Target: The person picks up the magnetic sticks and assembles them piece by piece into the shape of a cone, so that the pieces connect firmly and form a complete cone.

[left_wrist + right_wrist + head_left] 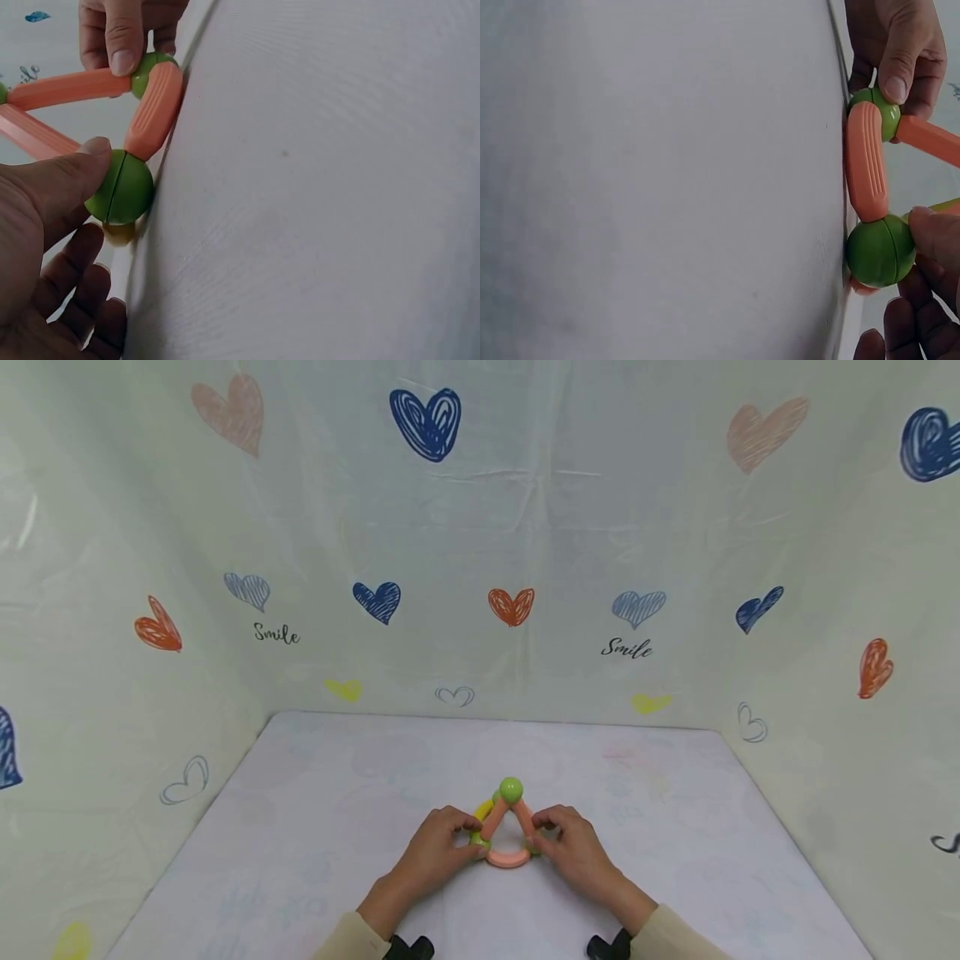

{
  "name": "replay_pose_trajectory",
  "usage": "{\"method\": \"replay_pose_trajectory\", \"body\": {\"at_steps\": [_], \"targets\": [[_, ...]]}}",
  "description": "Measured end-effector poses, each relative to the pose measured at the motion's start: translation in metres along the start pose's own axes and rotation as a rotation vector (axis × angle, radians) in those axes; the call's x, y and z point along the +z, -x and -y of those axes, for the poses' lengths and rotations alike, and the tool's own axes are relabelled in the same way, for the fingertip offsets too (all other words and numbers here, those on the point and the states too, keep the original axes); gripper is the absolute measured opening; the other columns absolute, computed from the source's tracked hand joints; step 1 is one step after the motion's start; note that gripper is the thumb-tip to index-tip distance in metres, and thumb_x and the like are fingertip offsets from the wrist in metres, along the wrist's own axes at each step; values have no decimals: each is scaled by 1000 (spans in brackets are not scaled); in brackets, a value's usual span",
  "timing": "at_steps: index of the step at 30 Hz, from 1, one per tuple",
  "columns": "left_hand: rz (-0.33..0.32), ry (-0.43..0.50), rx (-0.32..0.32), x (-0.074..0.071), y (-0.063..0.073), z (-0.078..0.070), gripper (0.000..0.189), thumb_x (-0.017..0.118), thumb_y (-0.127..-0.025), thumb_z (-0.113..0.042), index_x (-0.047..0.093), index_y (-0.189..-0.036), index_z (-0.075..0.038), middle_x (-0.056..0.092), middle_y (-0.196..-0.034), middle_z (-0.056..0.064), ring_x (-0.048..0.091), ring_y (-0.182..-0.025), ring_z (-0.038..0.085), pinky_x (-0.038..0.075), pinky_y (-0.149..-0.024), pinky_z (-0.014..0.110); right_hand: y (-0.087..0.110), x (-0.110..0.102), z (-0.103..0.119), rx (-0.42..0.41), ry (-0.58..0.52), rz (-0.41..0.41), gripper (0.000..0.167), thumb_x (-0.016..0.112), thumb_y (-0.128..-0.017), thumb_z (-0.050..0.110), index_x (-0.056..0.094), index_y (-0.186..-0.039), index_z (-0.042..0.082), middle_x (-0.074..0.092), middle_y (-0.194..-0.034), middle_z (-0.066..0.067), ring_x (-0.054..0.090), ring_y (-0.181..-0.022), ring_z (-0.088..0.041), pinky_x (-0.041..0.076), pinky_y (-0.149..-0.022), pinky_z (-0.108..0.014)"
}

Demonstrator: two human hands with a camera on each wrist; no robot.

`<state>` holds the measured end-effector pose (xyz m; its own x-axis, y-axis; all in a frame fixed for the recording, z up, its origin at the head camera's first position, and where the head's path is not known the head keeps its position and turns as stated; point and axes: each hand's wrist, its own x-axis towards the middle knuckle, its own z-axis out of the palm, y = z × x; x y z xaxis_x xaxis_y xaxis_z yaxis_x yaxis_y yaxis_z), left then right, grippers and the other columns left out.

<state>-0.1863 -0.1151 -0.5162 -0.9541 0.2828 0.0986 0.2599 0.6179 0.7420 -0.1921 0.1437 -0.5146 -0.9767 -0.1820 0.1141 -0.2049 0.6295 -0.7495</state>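
Observation:
A ball-and-rod building toy stands on the table between both hands, as a frame of green balls joined by orange rods. Its top green ball [511, 790] sits where two slanting orange rods meet. A curved orange rod [508, 859] spans the base, and a yellow curved rod [484, 811] shows behind on the left. My left hand [435, 850] pinches the frame at its lower left green ball [127, 187], thumb on the ball's upper side. The right hand [576, 853] pinches the lower right corner, thumb against the green ball [881, 251], its other fingers spread loosely below.
The white table [315, 827] carries faint coloured marks. White sheeting [465, 543] printed with hearts and the word Smile rises at its back and both sides. Black straps [408, 948] are visible at both wrists along the bottom of the head view.

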Motion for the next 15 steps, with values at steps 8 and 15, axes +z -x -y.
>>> {"method": "replay_pose_trajectory", "body": {"at_steps": [8,15], "targets": [[-31,-22,-35,1,-6,7,30,86,-88,-34,78,-112,-18,70,-107,-7,59,-103,14,51,-89,37,-13,1,3,3,4,-5,15,84,-90,19,76,-103,20,70,-102,11,58,-101,-13,48,-81,-26],[-45,-16,-44,2,-7,7,31,86,-89,-35,78,-114,-18,70,-107,-8,58,-101,13,50,-88,35,-15,0,1,20,3,-7,17,86,-89,23,77,-102,19,70,-102,10,58,-101,-13,48,-80,-27]]}}
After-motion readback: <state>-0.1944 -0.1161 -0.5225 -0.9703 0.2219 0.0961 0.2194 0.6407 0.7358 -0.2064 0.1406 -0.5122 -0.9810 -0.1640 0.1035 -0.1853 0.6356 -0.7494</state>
